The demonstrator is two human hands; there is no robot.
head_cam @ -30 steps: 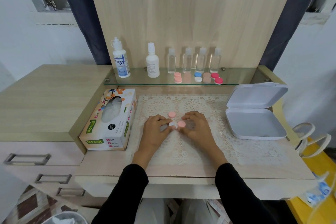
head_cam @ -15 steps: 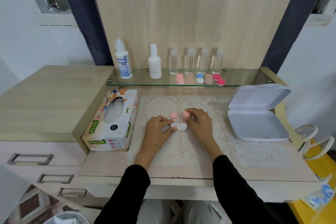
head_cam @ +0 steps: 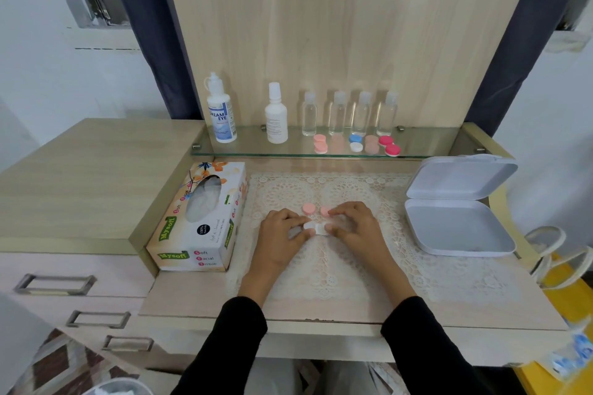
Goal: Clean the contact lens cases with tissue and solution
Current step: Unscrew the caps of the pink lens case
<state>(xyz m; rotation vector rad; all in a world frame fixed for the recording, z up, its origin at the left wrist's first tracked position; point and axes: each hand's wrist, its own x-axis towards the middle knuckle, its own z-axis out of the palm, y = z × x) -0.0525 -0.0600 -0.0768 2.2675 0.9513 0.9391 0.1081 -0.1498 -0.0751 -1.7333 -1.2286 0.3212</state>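
So: both hands are mid-counter on the lace mat point(head_cam: 321, 269). Left hand point(head_cam: 282, 234) has fingers curled, thumb + index pinching the left end of the white lens case point(head_cam: 317, 229). The case lies flat on the mat btwn the two hands.

Right hand point(head_cam: 356, 231) is curled too: thumb tip against the case's right end, index tip on a pink cap point(head_cam: 324, 211) just behind the case. Can't tell if that's a real pinch on the cap or only contact. 2nd pink cap point(head_cam: 309, 208) sits flat on the mat just left of the first, not held.

Tissue box point(head_cam: 199, 221) runs along the counter's left edge, near the left hand but apart from it. Open white hinged box point(head_cam: 459, 228) is at the right edge, lid tipped back.

Glass shelf point(head_cam: 430, 143) runs along the back edge:
- Dream Eye solution bottle point(head_cam: 221, 115) upright at its left end
- then a white bottle point(head_cam: 276, 115)
- then 4 clear bottles point(head_cam: 337, 112) in a row
- in front of those, spare lens cases point(head_cam: 355, 147) in pink, blue/white and red
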